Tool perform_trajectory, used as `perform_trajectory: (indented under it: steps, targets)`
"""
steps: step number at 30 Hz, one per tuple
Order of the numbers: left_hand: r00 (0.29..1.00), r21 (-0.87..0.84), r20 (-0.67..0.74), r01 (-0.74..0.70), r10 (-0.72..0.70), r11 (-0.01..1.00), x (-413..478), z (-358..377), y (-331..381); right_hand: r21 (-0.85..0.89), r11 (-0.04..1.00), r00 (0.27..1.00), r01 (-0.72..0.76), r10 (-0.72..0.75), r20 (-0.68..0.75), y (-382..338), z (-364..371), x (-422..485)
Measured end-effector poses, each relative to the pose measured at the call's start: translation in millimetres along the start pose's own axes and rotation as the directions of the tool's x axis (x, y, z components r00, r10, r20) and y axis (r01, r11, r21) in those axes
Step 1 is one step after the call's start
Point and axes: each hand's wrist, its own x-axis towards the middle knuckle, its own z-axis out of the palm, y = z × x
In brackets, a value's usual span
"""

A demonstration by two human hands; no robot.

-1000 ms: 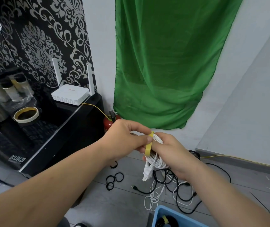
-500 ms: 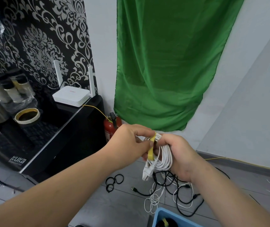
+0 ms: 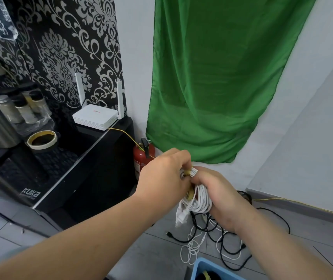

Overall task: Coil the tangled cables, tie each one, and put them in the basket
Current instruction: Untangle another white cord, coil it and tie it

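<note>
My right hand [image 3: 220, 197] grips a coiled white cable [image 3: 201, 201] in mid-air above the floor. My left hand [image 3: 164, 176] pinches a strip of yellow tape [image 3: 190, 194] that runs round the top of the coil. The cable's white plug end hangs below my hands. Below them a tangle of black and white cables [image 3: 222, 243] lies on the grey floor. A corner of the blue basket [image 3: 202, 265] shows at the bottom edge, with a dark taped cable inside.
A black cabinet [image 3: 85, 168] stands on the left, carrying a roll of tape [image 3: 41, 139], a white router [image 3: 95, 117] and jars. A red fire extinguisher [image 3: 142, 158] stands in the corner. Green cloth [image 3: 212, 77] hangs on the wall.
My left hand has carried the yellow tape over and round the top of the coil, so less of the strip shows. Both hands have shifted slightly to the right.
</note>
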Motion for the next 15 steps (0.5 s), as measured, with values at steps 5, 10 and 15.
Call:
perform_trajectory:
  steps: [5,10,15]
  targets:
    - [0.997,0.048,0.022,-0.074,0.073,0.996,5.5,-0.5,-4.8,-0.019,1.0,1.0,0.004,-0.003,0.024,-3.8,1.1,-2.7]
    - [0.994,-0.007,0.11,-0.008,0.009,1.0,7.8,-6.1,-5.5,-0.082,0.996,0.999,-0.015,0.017,0.029,-4.4,-1.3,-4.6]
    - [0.992,-0.053,0.119,-0.039,0.045,0.998,12.0,-9.9,-7.5,-0.075,0.996,0.998,-0.057,0.06,0.035,-7.4,0.1,-6.0]
